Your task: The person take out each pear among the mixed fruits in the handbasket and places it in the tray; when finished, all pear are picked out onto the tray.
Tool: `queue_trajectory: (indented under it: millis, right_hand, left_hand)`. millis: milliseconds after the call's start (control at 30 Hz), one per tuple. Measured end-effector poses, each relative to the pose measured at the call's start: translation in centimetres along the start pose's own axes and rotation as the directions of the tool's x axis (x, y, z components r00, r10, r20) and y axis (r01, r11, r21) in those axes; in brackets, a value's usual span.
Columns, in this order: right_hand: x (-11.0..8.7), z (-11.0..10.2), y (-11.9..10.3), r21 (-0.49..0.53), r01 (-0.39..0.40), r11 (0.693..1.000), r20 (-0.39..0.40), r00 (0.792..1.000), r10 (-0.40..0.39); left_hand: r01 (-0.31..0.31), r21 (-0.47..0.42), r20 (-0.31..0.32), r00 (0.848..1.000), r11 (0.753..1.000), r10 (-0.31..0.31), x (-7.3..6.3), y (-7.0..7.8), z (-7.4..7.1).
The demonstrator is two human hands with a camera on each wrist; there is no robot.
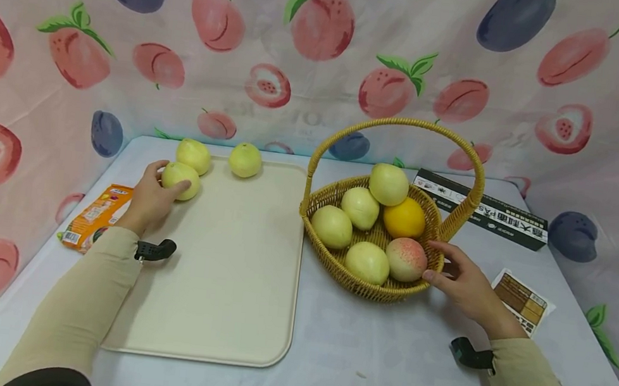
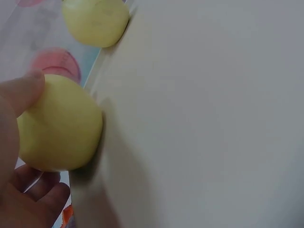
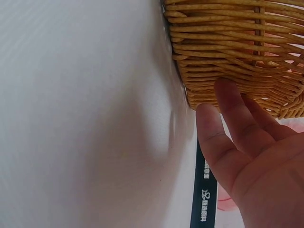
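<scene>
My left hand (image 1: pixel 150 197) holds a round yellow-green fruit (image 1: pixel 181 181) at the tray's far left corner. In the left wrist view the thumb lies on one side of that fruit (image 2: pixel 61 123) and the fingers curl under the other. Two more such fruits stand nearby, one right behind it (image 1: pixel 194 155) and one at the tray's back edge (image 1: pixel 245 160). With fingers fairly straight, my right hand (image 1: pixel 467 286) touches the right side of a wicker basket (image 1: pixel 358 287). Inside the basket are several yellow-green fruits (image 1: pixel 331 226), an orange (image 1: pixel 404 218) and a peach (image 1: pixel 406 259).
A beige tray (image 1: pixel 220 272) lies left of the basket. The basket's tall handle (image 1: pixel 402 121) arches above it. An orange packet (image 1: pixel 97 216) lies left of the tray. Behind the basket is a long black box (image 1: pixel 485 210); a brown-and-white packet (image 1: pixel 522 300) lies by my right hand.
</scene>
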State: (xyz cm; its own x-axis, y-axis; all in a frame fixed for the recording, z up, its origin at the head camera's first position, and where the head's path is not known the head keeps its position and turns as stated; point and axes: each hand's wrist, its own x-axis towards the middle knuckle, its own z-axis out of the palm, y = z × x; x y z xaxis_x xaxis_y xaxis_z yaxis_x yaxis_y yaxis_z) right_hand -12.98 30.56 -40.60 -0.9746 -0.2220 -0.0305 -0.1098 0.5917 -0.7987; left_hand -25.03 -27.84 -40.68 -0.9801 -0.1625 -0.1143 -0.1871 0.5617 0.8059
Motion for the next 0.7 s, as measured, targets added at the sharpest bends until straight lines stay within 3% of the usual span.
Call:
queue_trajectory:
  millis: [700]
  right_hand:
    - [0.00, 0.02, 0.02, 0.016, 0.004, 1.000, 0.002, 1.000, -0.004]
  left_hand:
    - [0.029, -0.010, -0.014, 0.999, 1.000, -0.029, 1.02, 0.12, 0.36]
